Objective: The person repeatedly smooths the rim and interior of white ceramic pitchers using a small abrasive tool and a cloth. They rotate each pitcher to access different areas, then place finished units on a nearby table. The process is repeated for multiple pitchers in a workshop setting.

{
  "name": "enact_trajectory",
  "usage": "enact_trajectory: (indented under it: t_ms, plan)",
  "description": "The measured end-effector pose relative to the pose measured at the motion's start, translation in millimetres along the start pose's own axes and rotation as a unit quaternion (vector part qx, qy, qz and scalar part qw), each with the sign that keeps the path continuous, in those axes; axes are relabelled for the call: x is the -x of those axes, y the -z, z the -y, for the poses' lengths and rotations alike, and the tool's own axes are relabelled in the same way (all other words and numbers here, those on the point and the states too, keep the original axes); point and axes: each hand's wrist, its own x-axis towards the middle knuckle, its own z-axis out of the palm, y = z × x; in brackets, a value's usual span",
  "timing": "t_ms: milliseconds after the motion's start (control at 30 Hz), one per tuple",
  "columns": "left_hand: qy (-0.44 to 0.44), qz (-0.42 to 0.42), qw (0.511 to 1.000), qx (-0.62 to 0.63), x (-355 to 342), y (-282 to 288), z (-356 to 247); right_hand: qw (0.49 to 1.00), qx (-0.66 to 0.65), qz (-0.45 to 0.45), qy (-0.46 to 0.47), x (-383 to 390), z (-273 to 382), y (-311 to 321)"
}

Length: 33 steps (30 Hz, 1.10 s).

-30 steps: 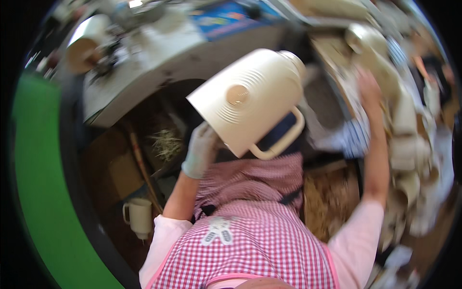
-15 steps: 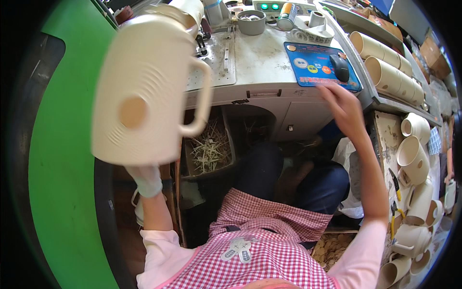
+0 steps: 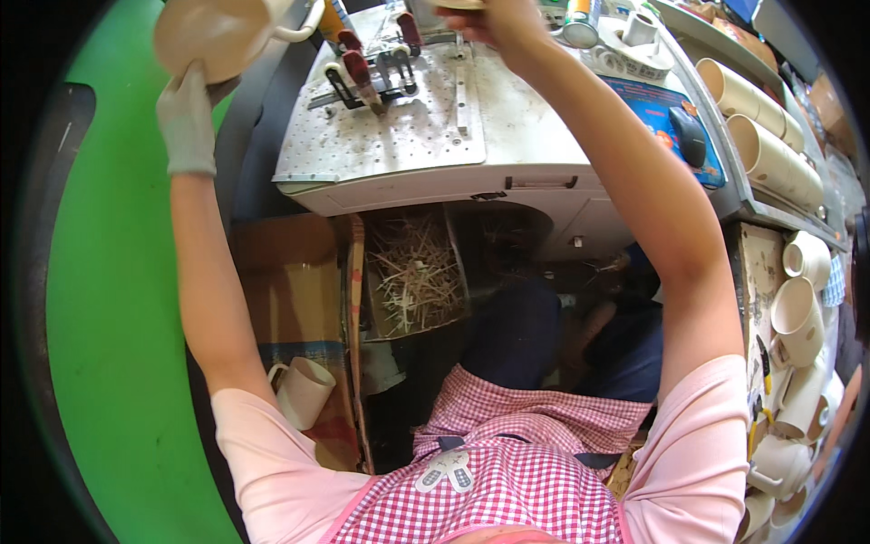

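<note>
Gripping cream plastic handled jug [image 3: 216,36] by open rim with pale-gloved left hand [image 3: 188,118], presumably leaving handle [image 3: 300,36] free | apart from bare right hand [image 3: 510,27] | cannot tell right grip

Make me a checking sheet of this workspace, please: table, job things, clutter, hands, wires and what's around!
Surface: white bench, stained; clamps stand on its holed plate.
Job's things: jug, partly cut off by the top edge.
Clutter: mouse on a blue mat; thin sticks below the bench.
Hands: gloved left hand holds the jug; right hand at the top edge, grip unclear.
Cables: nothing seen.
Surroundings: green panel left; more jugs right.
</note>
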Motion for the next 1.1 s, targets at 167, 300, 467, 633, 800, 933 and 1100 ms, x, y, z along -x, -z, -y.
enact_trajectory:
  t_ms: [167, 300, 467, 633, 800, 933, 1100]
  plan:
    - [0.010, 0.057, 0.992, -0.110, -61.7, -54.7, 77.9, 0.999, -0.004, -0.004, -0.038, 177.8, 42.5, 120.6]
    - [-0.075, 0.049, 0.954, -0.286, -73.2, -67.0, 108.1, 0.984, 0.028, -0.140, -0.107, 297.0, 63.9, 172.8]
    - [0.023, 0.086, 0.975, -0.206, -54.5, -63.0, 112.3, 0.946, 0.084, -0.285, -0.125, 376.7, 80.7, 217.6]
    - [0.016, 0.116, 0.946, -0.302, -70.5, -43.5, 142.6, 0.955, 0.080, -0.272, -0.086, 423.4, 77.0, 238.3]
    - [-0.075, 0.166, 0.939, -0.293, -36.5, -40.9, 122.8, 0.949, 0.101, -0.267, -0.136, 450.3, 84.9, 236.8]
    - [-0.233, -0.041, 0.957, -0.171, 125.3, -70.8, 34.7, 0.945, 0.136, -0.290, -0.058, 450.9, 120.8, 251.0]
    - [-0.088, 0.212, 0.966, -0.123, 338.9, -152.0, 2.5, 0.909, 0.180, -0.376, 0.007, 377.8, 201.5, 334.0]
